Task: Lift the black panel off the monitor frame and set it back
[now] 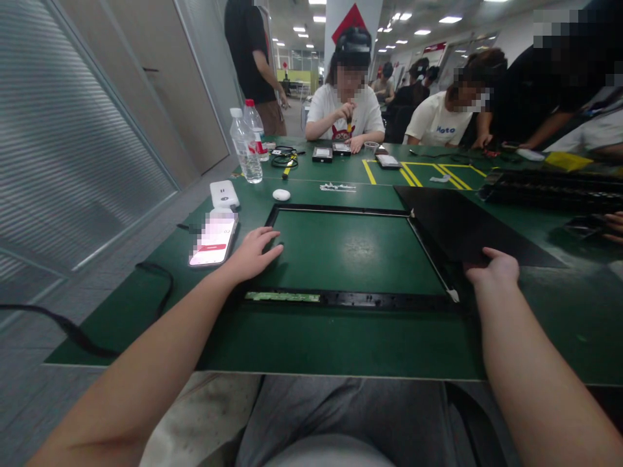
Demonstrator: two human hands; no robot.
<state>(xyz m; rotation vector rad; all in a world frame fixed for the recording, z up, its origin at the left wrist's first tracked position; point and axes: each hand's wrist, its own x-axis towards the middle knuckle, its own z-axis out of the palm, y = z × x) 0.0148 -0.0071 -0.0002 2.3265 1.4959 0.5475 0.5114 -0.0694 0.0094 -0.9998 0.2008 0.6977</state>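
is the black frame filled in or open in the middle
Open: the green tabletop shows through the black frame, and the black panel is off to its right, at the right hand.

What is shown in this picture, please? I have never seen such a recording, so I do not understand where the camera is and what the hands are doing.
There is no machine here. The camera sits on a person's head, looking forward and down, so both bare forearms are the wearer's. On the green table lies a black rectangular frame. The left hand, fingers spread, is at its left side. The right hand is at the near edge of a black sheet; its fingers are partly hidden, so I cannot tell how firmly it holds. A lit phone and two bottles are further left.
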